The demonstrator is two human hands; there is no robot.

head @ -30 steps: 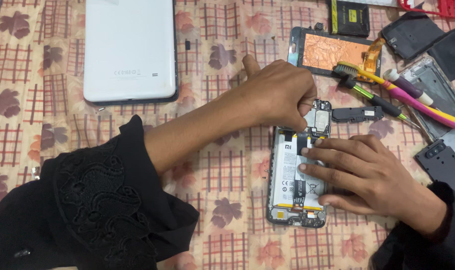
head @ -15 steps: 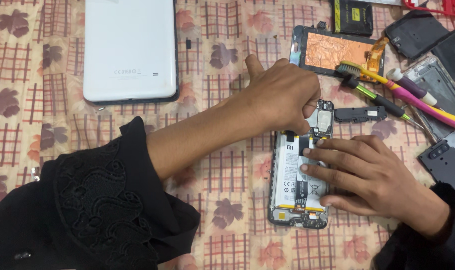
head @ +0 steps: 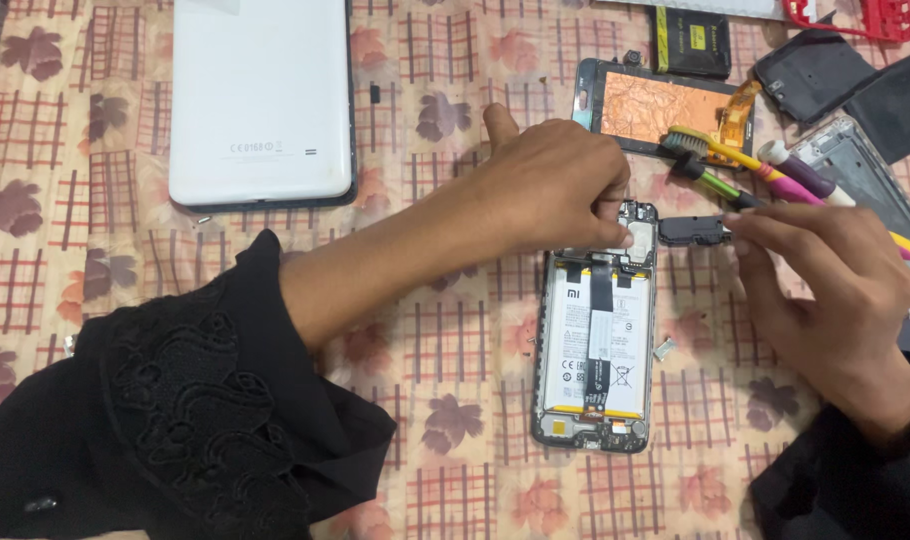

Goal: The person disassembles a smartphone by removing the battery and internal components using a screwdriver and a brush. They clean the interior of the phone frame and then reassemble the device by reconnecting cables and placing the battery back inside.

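Patterned cloth, cream with red checks and brown leaf prints, covers the surface under both hands. Between the hands lies an opened phone, back cover off, its long white battery crossed by a thin black ribbon cable, with a dark rim around it. The left hand, reaching from a black lace-trimmed sleeve, curls over the phone's top end; its fingertips press on the upper circuit area, thumb lifted, and no loose thing shows in its grip. The right hand hovers just right of the phone, fingers loosely bent, its fingertips touching a small black plastic piece that sits beside the phone's top corner. Just beyond both hands rests a cracked orange-tinted screen panel, with a green-bristled toothbrush and pink and green tools lying across it. Far beyond the left forearm lies a large smooth white tablet, face down. Dark flat covers sit beyond the right hand.
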